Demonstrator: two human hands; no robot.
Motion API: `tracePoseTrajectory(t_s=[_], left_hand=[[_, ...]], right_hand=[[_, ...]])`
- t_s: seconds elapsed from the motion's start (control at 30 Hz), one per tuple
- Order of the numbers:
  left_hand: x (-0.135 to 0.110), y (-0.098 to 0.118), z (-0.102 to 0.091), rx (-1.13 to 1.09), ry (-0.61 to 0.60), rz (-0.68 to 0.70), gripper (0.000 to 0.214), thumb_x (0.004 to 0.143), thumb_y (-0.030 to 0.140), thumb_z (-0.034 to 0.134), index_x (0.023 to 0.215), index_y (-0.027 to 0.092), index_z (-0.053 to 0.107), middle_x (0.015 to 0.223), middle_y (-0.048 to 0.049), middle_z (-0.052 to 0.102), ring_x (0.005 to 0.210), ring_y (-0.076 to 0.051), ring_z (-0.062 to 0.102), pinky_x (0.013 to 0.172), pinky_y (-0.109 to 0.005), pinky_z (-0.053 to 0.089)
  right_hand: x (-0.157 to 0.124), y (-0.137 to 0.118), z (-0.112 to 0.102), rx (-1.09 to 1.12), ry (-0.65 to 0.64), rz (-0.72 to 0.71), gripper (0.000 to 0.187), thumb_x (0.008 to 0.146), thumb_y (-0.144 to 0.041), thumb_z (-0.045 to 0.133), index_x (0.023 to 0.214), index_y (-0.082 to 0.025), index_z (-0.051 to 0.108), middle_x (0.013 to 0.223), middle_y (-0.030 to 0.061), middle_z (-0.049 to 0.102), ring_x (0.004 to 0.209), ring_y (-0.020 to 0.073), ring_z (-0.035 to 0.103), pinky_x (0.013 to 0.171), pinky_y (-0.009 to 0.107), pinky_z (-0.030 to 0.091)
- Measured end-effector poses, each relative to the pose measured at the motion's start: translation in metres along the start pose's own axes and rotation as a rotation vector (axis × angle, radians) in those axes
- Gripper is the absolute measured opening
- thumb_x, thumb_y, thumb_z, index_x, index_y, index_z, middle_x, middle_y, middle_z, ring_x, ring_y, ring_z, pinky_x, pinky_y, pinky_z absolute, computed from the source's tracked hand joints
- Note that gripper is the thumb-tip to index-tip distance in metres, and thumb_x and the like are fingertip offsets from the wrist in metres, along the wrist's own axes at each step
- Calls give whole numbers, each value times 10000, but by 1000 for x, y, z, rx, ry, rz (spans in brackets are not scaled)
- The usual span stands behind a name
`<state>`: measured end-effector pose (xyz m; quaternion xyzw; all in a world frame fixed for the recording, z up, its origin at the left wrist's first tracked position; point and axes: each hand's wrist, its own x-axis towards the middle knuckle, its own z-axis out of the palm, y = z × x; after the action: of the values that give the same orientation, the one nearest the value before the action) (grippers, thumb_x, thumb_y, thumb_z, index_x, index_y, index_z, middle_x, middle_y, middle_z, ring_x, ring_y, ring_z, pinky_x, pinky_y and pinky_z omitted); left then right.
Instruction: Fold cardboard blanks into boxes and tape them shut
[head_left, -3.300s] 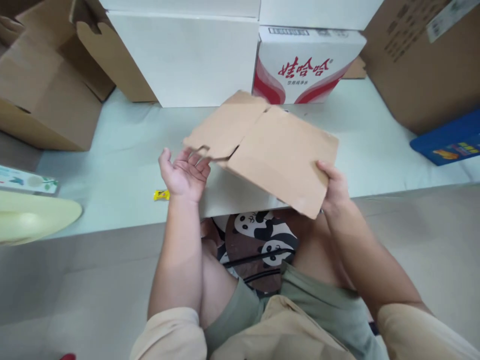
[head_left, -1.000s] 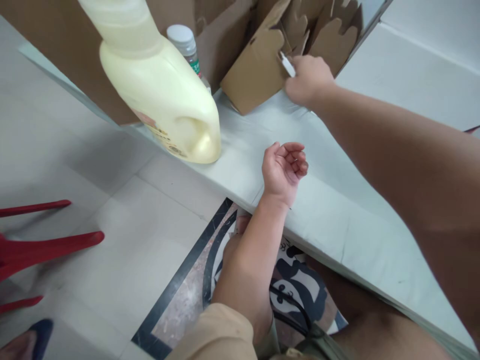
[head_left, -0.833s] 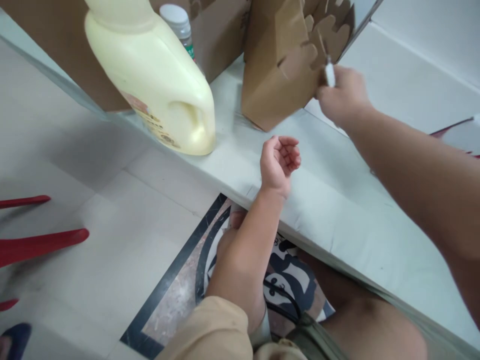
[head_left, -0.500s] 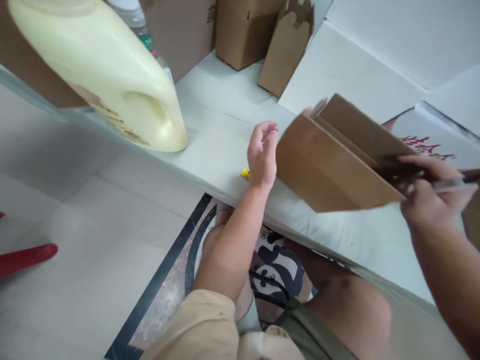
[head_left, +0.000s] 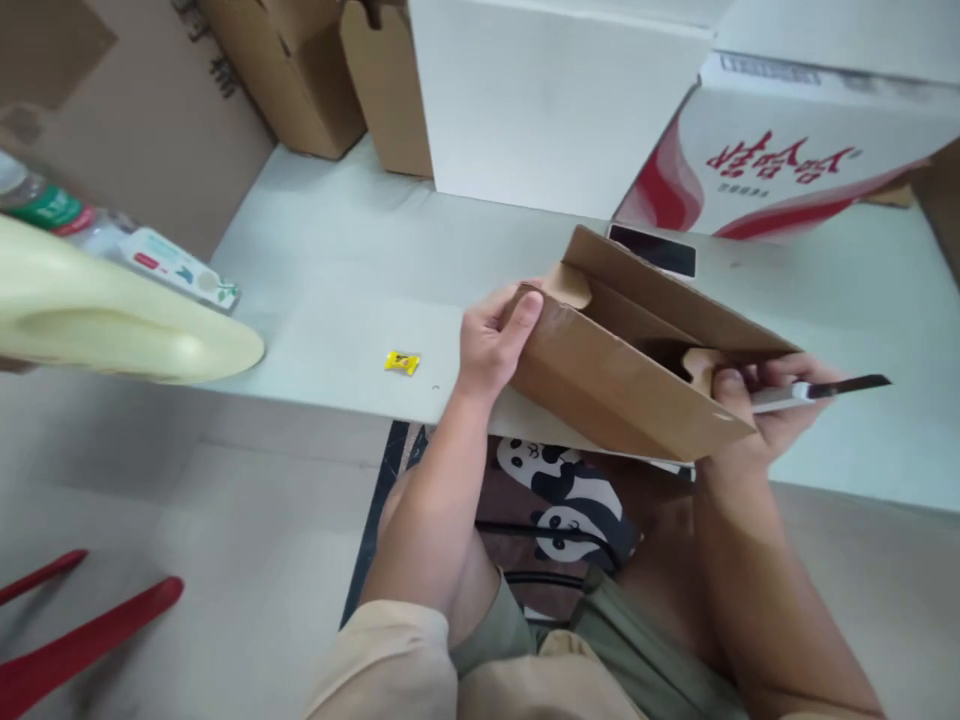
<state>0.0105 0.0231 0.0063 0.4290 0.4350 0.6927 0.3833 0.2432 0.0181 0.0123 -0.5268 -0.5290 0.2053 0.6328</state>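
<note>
A brown cardboard box (head_left: 607, 390), its top open with flaps showing, is tilted above the front edge of the table. My left hand (head_left: 491, 340) grips its left end, the thumb on the outer face. At the right end, my right hand (head_left: 769, 405) is closed around the box's edge and also holds a utility knife (head_left: 784, 397). The knife's dark blade sticks out to the right, away from the box. The inside of the box is in shadow. A small yellow wrapped candy (head_left: 402, 362) lies on the table left of my left hand.
A pale yellow jug (head_left: 127, 310) and a plastic bottle (head_left: 52, 205) stand on the left. Behind are brown boxes (head_left: 322, 90), a white box (head_left: 525, 100) and a printed white-and-red box (head_left: 787, 160). A phone (head_left: 656, 250) lies behind the held box. My knees are under the table (head_left: 322, 290).
My left hand, free before, has taken hold of the box's left end. The right hand still holds box and knife. The view has swung right.
</note>
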Motion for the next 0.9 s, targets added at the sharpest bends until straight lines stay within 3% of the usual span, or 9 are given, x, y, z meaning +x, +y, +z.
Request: tracePoseTrajectory(t_s=[0.1, 0.23, 0.33, 0.43, 0.57, 0.63, 0.73, 0.8, 0.9], left_hand=[[4, 5, 8, 11, 52, -35, 354, 807, 574, 738, 837, 224, 778, 959, -69, 750, 1122, -235, 686, 989, -326, 520], [8, 12, 22, 19, 206, -42, 178, 787, 351, 818, 916, 239, 769, 1090, -51, 738, 1193, -238, 666, 1020, -328, 524], [12, 6, 18, 177, 108, 62, 150, 842, 391, 755, 892, 254, 789, 1193, -39, 727, 1299, -244, 608, 1141, -389, 461], [17, -9, 2, 304, -5, 182, 249, 879, 495, 679, 915, 282, 804, 1206, -21, 731, 1262, -240, 633, 1159, -441, 451], [22, -22, -16, 370, -26, 289, 234, 852, 474, 692, 929, 288, 812, 1140, -14, 752, 1155, -224, 678, 1106, -434, 489], [23, -22, -21, 363, 33, 272, 212, 830, 426, 692, 902, 264, 808, 1119, -21, 752, 1148, -222, 674, 1111, -428, 480], [27, -18, -28, 247, 223, 180, 203, 770, 378, 677, 839, 215, 776, 1071, -36, 748, 1127, -221, 672, 1087, -401, 495], [30, -18, -33, 93, 373, 84, 213, 735, 379, 663, 826, 204, 743, 1008, -32, 745, 1042, -201, 685, 1007, -358, 538], [33, -21, -36, -113, 448, -81, 246, 715, 408, 659, 847, 204, 697, 988, -27, 743, 971, -179, 685, 901, -298, 564]], right_hand=[[-4, 4, 1, 120, -72, -5, 294, 811, -332, 648, 942, -337, 385, 894, -65, 645, 925, 174, 705, 1048, 488, 529], [-5, 11, -4, 106, -108, -58, 46, 847, -283, 561, 873, -297, 596, 945, 15, 696, 1061, 218, 703, 1124, 535, 486], [-4, 18, -13, 92, -194, -60, 186, 771, -288, 509, 812, -289, 690, 941, 53, 701, 1080, 256, 688, 1091, 571, 508], [-2, 23, -22, 160, -259, -68, 287, 748, -304, 471, 868, -284, 731, 997, 68, 709, 1119, 288, 671, 1033, 591, 535], [0, 32, -27, 282, -201, 5, 393, 747, -257, 475, 1052, -289, 721, 1192, 62, 693, 1090, 284, 671, 782, 465, 584], [2, 38, -26, 271, -131, 106, 411, 729, -204, 491, 1062, -292, 715, 1171, 52, 697, 1032, 251, 671, 696, 390, 552], [7, 47, -23, 225, -98, 270, 378, 719, -173, 530, 1037, -279, 707, 1101, 36, 711, 1031, 226, 664, 817, 410, 554], [7, 49, -19, 241, -164, 356, 308, 760, -220, 560, 1038, -274, 680, 1052, 33, 720, 1028, 228, 669, 933, 470, 547], [2, 46, -12, 291, -411, 381, 275, 852, -374, 583, 1097, -269, 652, 1148, 54, 723, 1139, 260, 657, 1060, 553, 498]])
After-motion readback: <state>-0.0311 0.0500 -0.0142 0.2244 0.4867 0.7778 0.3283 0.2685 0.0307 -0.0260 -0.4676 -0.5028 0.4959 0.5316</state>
